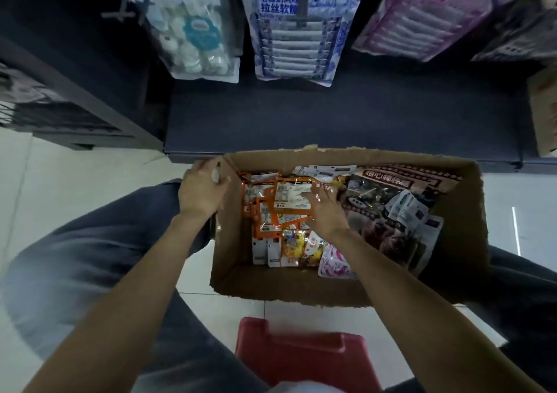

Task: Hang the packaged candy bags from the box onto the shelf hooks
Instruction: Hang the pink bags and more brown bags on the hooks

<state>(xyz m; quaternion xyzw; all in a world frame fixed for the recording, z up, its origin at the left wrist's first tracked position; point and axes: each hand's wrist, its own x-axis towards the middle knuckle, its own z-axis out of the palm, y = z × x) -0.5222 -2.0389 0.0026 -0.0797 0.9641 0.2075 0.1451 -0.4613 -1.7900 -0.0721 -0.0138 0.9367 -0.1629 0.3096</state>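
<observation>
An open cardboard box (464, 221) stands on the floor before the shelf, filled with several packaged candy bags. Orange-edged bags (289, 196) lie at its left, brown printed bags (401, 187) at its right, a pink one (334, 260) near the front. My right hand (327, 208) reaches into the box with its fingers spread flat on the top orange bag. My left hand (203, 189) sits at the box's far left corner, holding a small pen-like object (215, 175). Bags hang on hooks above: white-teal (193, 31), blue-white (298, 25), pink (422, 13).
A dark shelf base (331, 121) runs behind the box. A red plastic stool (301, 353) is under me, my knees on either side. Another cardboard box (544, 106) stands at the right edge. The floor is pale tile (75, 175).
</observation>
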